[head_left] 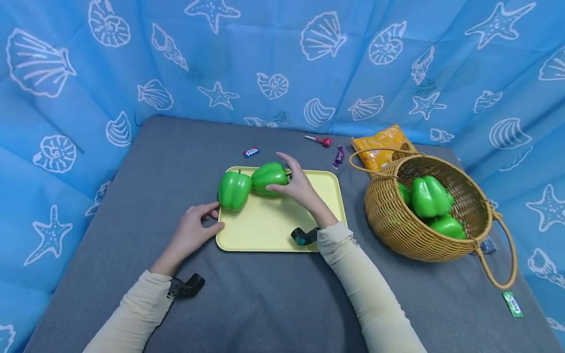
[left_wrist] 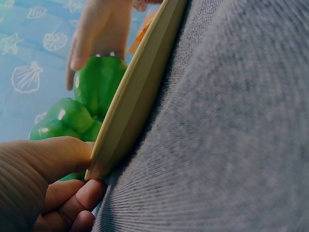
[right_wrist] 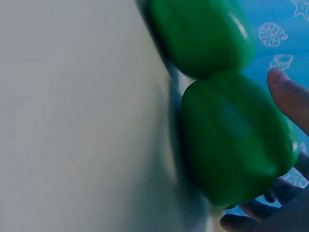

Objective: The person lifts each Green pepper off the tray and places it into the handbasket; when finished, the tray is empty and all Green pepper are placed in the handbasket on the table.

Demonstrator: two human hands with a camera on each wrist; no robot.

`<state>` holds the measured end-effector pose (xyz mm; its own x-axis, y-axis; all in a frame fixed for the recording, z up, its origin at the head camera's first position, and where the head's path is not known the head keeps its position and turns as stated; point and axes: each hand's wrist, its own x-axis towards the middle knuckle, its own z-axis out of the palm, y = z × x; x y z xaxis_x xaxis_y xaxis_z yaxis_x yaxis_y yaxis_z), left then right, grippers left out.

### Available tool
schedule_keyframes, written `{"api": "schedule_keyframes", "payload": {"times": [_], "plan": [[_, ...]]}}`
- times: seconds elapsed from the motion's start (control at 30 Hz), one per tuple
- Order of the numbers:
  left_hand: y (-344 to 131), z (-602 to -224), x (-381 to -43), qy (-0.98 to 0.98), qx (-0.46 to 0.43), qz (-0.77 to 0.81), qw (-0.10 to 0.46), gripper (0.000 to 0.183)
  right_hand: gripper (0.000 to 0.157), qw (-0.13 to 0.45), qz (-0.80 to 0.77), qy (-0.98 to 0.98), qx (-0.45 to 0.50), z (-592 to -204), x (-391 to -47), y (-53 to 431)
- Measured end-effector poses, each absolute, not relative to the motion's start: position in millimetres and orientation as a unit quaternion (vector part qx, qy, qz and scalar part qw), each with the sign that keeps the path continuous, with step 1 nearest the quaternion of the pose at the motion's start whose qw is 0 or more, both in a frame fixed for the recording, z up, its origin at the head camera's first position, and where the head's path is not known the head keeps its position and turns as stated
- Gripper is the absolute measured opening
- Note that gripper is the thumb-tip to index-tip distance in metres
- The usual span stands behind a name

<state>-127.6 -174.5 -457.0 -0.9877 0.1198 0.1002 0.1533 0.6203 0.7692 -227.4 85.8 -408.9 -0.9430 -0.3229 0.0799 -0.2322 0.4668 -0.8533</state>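
A pale yellow tray lies on the table with two green bell peppers at its far left. One bell pepper sits at the left rim, touching the second bell pepper beside it. My left hand pinches the tray's left edge; in the left wrist view the thumb is above the rim and the fingers below. Around the right end of the second pepper, my right hand has its thumb and fingers spread apart. In the right wrist view that pepper lies beside the loose fingers; contact is unclear.
A wicker basket with several green peppers stands on the right, handles sticking out. Behind it lies an orange packet. Along the back are a lollipop, a purple candy and a blue-red candy. A green packet lies front right.
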Motion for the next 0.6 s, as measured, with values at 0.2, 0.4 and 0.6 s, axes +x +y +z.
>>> {"api": "schedule_keyframes", "payload": {"times": [0.2,0.4,0.6], "plan": [[-172.3,-455.8,-127.5,-0.899,-0.077,-0.431,0.020,0.051,0.086,0.101,-0.524,0.830,-0.159,-398.6,-218.6,84.6],[-171.3,-453.5,-126.8,-0.898,-0.080,-0.431,0.017,0.050,0.078,0.089,-0.507,0.843,-0.156,-392.7,-212.5,85.3],[-172.0,-453.8,-126.5,-0.899,-0.079,-0.430,0.018,0.050,0.076,0.086,-0.520,0.836,-0.153,-388.0,-210.1,93.6]]}}
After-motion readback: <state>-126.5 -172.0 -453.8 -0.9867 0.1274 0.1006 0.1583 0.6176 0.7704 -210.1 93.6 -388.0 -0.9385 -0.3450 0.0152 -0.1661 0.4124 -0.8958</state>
